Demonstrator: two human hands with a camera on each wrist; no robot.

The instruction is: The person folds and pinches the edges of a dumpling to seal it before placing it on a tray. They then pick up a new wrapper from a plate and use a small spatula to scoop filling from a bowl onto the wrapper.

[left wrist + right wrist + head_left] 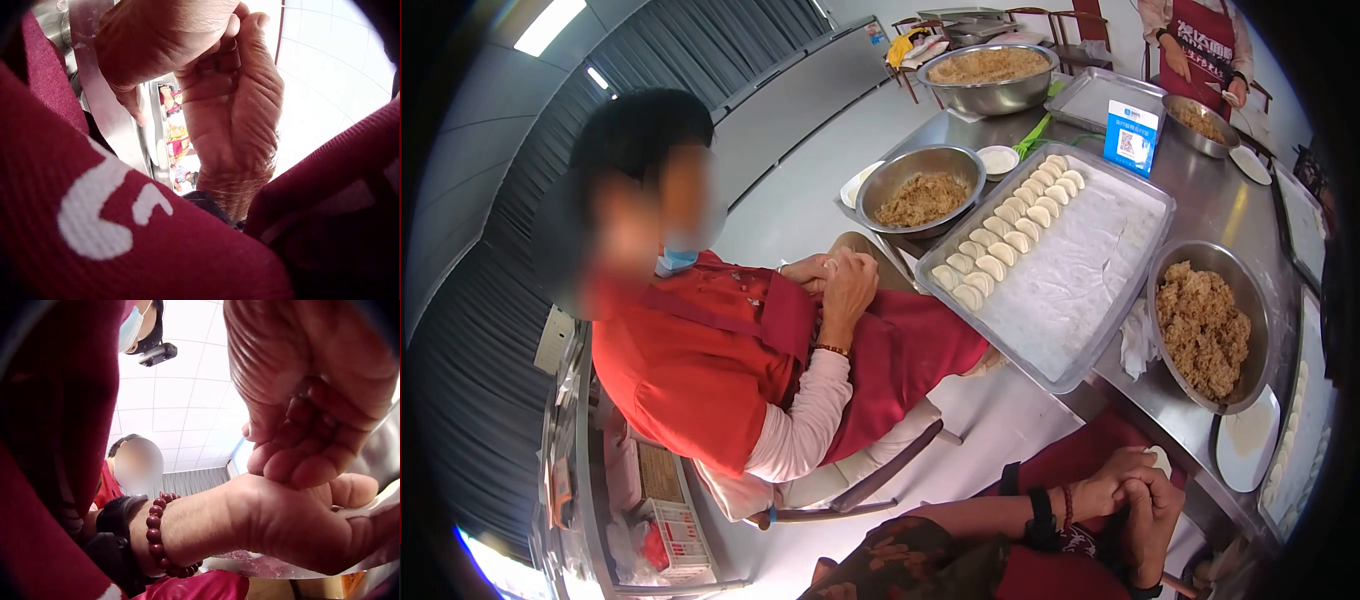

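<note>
At the lower right of the head view, my two hands meet over my lap, beside the metal table edge. Between their fingers is a small pale dumpling [1160, 461], mostly covered by the hands. My left hand [1108, 487], with a beaded bracelet at the wrist, holds it from the left. The right hand [1152, 512] pinches it from the other side with bent fingers. Both wrist views show the left hand [281, 515] and right hand [234, 103] pressed close together, the dumpling hidden behind the fingers. A bowl of brown filling [1205, 330] stands nearest my hands.
A tray [1090, 290] with rows of folded dumplings [1005, 228] lies on the metal table. A white plate [1250, 440] sits by the near bowl. Another person [730, 340] sits at the left; one more stands at the far end. Further bowls of filling [922, 190] stand around.
</note>
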